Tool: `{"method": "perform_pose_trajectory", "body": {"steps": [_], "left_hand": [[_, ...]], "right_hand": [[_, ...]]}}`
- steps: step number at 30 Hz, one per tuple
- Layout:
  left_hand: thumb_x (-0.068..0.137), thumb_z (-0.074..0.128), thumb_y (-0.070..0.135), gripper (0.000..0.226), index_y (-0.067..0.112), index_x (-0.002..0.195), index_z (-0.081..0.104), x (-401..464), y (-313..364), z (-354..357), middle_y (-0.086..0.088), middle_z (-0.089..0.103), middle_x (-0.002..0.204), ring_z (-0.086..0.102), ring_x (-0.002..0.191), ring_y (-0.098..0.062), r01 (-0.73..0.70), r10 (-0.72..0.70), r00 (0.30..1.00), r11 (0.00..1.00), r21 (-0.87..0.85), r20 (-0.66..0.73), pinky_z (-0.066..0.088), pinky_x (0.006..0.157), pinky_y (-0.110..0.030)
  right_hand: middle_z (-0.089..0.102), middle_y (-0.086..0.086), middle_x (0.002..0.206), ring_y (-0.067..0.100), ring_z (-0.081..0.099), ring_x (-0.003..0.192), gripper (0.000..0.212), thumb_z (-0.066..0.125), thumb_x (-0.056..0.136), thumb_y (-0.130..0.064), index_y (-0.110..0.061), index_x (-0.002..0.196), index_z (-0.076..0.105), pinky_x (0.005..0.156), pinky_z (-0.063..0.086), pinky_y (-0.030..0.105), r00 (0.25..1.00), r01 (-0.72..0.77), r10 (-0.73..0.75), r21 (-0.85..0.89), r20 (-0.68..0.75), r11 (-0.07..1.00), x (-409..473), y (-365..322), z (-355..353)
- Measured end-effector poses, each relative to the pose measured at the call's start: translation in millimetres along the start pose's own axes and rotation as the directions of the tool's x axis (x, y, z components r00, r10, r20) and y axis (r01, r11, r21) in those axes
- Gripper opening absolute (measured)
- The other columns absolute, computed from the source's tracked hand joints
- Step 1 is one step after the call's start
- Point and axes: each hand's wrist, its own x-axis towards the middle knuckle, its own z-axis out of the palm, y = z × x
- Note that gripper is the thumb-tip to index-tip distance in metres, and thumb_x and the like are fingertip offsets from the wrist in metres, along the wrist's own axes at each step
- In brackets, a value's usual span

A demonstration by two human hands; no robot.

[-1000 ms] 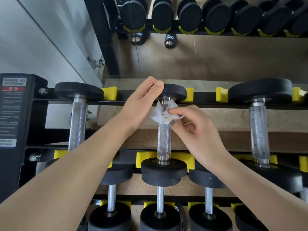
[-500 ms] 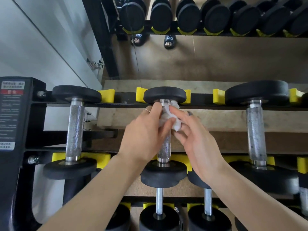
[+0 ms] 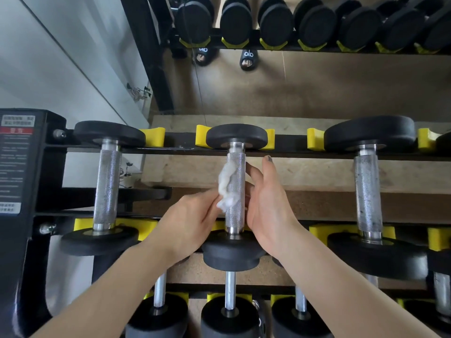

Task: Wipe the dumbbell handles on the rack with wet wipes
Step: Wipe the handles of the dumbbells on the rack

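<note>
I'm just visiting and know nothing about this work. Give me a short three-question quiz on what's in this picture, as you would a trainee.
1. True or false: the wet wipe lies against the knurled handle of the middle dumbbell.
2. Which hand pinches the wipe?
A. left hand
B. right hand
C. neither
3. Fill in: the cradles holding the dumbbells on the rack are coloured ____.

Key:
1. True.
2. A; the right hand's fingers are spread beside the handle, and whether they touch the wipe behind it cannot be seen.
3. Yellow.
</note>
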Motion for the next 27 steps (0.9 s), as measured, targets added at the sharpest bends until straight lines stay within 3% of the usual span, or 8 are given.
{"method": "perform_pose_trajectory", "body": {"steps": [2, 6, 12, 14, 17, 20, 23, 27], "left_hand": [[0.104, 0.037, 0.042, 0.027, 0.024, 0.09, 0.051, -2.6, -2.8, -5.1, 0.006, 0.055, 0.077, 0.05, 0.07, -0.022, -0.01, 0.006, 0.999, 0.996, 0.093, 0.04, 0.047, 0.068, -0.047], [0.101, 0.045, 0.012, 0.011, 0.018, 0.091, 0.045, 23.4, 21.8, -12.0, -0.003, 0.048, 0.086, 0.046, 0.075, -0.022, 0.034, -0.021, 0.99, 0.995, 0.093, -0.142, 0.035, 0.063, -0.035], [0.106, 0.041, 0.026, 0.021, 0.012, 0.098, 0.053, 52.6, 47.7, -6.0, -0.008, 0.064, 0.093, 0.06, 0.087, -0.024, 0.226, -0.313, 0.898, 0.931, -0.287, -0.31, 0.044, 0.069, -0.033], [0.108, 0.036, 0.023, 0.025, 0.005, 0.108, 0.054, 54.9, 59.1, -1.0, -0.008, 0.059, 0.096, 0.057, 0.093, -0.031, 0.257, -0.347, 0.89, 0.917, -0.304, -0.296, 0.032, 0.068, -0.03], [0.11, 0.026, 0.035, 0.044, 0.007, 0.115, 0.059, 53.5, 67.1, 5.4, -0.007, 0.06, 0.099, 0.058, 0.102, -0.03, 0.298, -0.374, 0.909, 0.892, -0.34, -0.186, 0.039, 0.081, -0.033], [0.105, 0.021, 0.058, 0.057, 0.019, 0.106, 0.062, 56.8, 63.1, 3.1, -0.005, 0.066, 0.101, 0.062, 0.098, -0.022, 0.323, -0.424, 0.9, 0.808, -0.492, -0.106, 0.048, 0.085, -0.038], [0.1, 0.028, 0.069, 0.064, 0.021, 0.125, 0.061, 61.6, 54.5, 3.7, -0.004, 0.07, 0.114, 0.065, 0.109, -0.022, 0.311, -0.411, 0.91, 0.751, -0.582, -0.045, 0.052, 0.1, -0.047], [0.1, 0.039, 0.065, 0.058, 0.014, 0.119, 0.061, 63.2, 46.8, 6.2, 0.001, 0.074, 0.096, 0.071, 0.089, -0.016, 0.266, -0.369, 0.929, 0.728, -0.632, -0.033, 0.059, 0.09, -0.042]], "right_hand": [[0.075, 0.014, 0.091, 0.031, 0.065, 0.076, 0.058, 0.027, 0.102, -0.062, -0.023, 0.115, 0.068, 0.07, 0.055, 0.041, 1.0, 0.021, -0.02, -0.03, 0.004, 0.999, -1.1, 1.0, -2.9], [0.077, 0.007, 0.105, 0.023, 0.074, 0.096, 0.056, 0.024, 0.101, -0.064, -0.032, 0.124, 0.065, 0.098, 0.052, 0.046, 0.997, 0.064, -0.069, -0.13, -0.029, 0.989, 0.3, 5.1, -3.1], [0.067, 0.001, 0.127, 0.023, 0.06, 0.122, 0.055, 0.027, 0.095, -0.073, -0.043, 0.124, 0.062, 0.112, 0.039, 0.051, 0.996, 0.042, -0.055, -0.171, -0.071, 0.984, 1.0, 8.6, -1.4], [0.062, 0.0, 0.134, 0.024, 0.055, 0.127, 0.067, 0.031, 0.081, -0.083, -0.044, 0.127, 0.06, 0.114, 0.036, 0.053, 0.995, 0.033, -0.049, -0.186, -0.085, 0.982, 3.7, 11.5, 0.8], [0.064, 0.004, 0.13, 0.025, 0.06, 0.121, 0.08, 0.038, 0.069, -0.085, -0.038, 0.131, 0.058, 0.11, 0.043, 0.051, 0.994, 0.011, -0.027, -0.158, -0.102, 0.987, 6.0, 11.6, 4.0], [0.068, 0.007, 0.123, 0.024, 0.065, 0.113, 0.069, 0.035, 0.086, -0.08, -0.032, 0.129, 0.061, 0.103, 0.05, 0.048, 0.996, 0.013, -0.029, -0.174, -0.086, 0.985, 5.1, 10.0, 4.6], [0.07, 0.006, 0.118, 0.024, 0.066, 0.111, 0.062, 0.032, 0.093, -0.075, -0.032, 0.121, 0.066, 0.103, 0.051, 0.047, 0.994, 0.03, -0.048, -0.183, -0.095, 0.983, 1.8, 7.5, 5.4], [0.071, -0.009, 0.104, 0.011, 0.067, 0.104, 0.032, 0.033, 0.104, -0.054, -0.041, 0.102, 0.062, 0.1, 0.051, 0.038, 0.895, 0.279, -0.367, -0.324, -0.253, 0.904, -20.1, 11.1, -0.7]]}}
